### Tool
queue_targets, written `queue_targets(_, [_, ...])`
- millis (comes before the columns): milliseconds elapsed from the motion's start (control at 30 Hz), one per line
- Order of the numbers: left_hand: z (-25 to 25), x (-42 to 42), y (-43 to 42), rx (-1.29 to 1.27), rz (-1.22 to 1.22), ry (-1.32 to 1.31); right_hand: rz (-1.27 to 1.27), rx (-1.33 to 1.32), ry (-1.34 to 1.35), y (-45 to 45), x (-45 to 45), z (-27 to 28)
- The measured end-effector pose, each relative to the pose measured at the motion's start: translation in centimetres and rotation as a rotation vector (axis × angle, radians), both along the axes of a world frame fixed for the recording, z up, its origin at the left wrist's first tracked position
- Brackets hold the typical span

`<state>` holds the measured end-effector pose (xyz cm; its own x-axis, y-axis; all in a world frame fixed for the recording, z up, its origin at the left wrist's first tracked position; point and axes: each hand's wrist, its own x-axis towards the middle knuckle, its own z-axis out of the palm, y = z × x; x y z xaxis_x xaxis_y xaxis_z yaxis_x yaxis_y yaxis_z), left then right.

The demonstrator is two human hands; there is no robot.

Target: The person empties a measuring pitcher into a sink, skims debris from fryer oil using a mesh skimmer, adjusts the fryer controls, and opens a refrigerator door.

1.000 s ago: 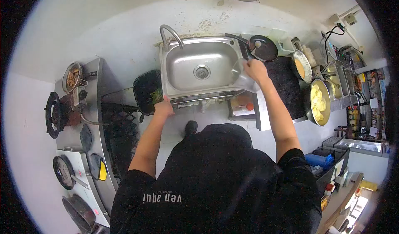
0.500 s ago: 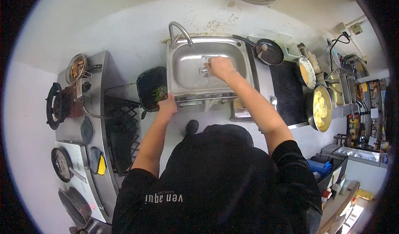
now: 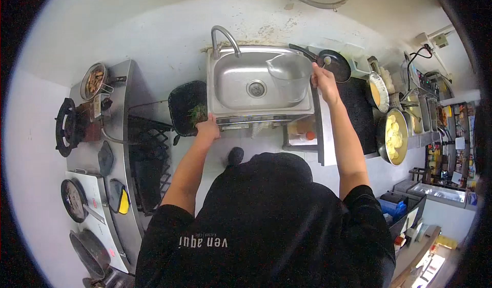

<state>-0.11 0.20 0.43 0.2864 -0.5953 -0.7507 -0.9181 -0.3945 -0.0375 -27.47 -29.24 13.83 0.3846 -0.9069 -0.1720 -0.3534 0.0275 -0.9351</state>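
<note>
My right hand [image 3: 324,78] is closed at the right side of a clear jug [image 3: 288,69], where its handle would be. The jug hangs tilted over the right part of the steel sink [image 3: 218,105], its spout toward the left. My left hand [image 3: 207,128] grips the sink's front left corner, with one finger reaching up over the edge; the other fingers are partly hidden. Close beside it stands a black bin [image 3: 177,111] with green herb scraps [image 3: 197,114] inside. A curved faucet [image 3: 225,31] rises at the sink's back left.
Right of the sink are a black frying pan [image 3: 338,69], a dark ribbed mat [image 3: 359,119] and a large pan of pale yellow slices [image 3: 394,137]. To the left, a steel counter [image 3: 120,98] holds a gas burner [image 3: 66,126] and several pans. A round sieve [image 3: 320,4] hangs above.
My right hand has moved right with the jug, from above the drain to the sink's right side, uncovering the drain. The left hand stays at the corner.
</note>
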Motion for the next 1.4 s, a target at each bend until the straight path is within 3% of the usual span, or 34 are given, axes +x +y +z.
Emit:
queue_targets(167, [-0.4,0.1,-0.2,0.042,-0.053,-0.006,-0.115,0.023,-0.119,-0.5,-4.1,0.2])
queue_targets(300, [-1.0,0.1,-0.1,0.034,-0.068,-0.031,-0.109,-0.068,0.098,-2.3,-8.0,-1.2])
queue_targets(400, [-1.4,0.3,-0.1,0.027,-0.069,-0.035,0.019,-0.33,0.586,-1.1,-8.4,0.6])
queue_targets(500, [-1.3,0.2,0.0,0.02,-0.072,-0.027,0.042,-0.383,0.738,-0.9,-9.1,0.3])
queue_targets(733, [0.4,-0.3,-0.2,0.052,-0.103,-0.045,0.014,-0.346,0.713,-1.3,-9.5,-0.4])
queue_targets(1067, [-2.9,0.7,0.1,0.018,0.005,-0.006,0.039,-0.372,0.738,-1.2,-7.8,0.5])
queue_targets(1233, [-0.6,0.3,-0.2,0.055,-0.099,-0.013,0.035,-0.371,0.75,-1.3,-7.6,0.5])
queue_targets(1400, [-1.6,0.4,-0.2,0.057,-0.048,-0.03,0.03,-0.382,0.75,-1.2,-7.6,0.1])
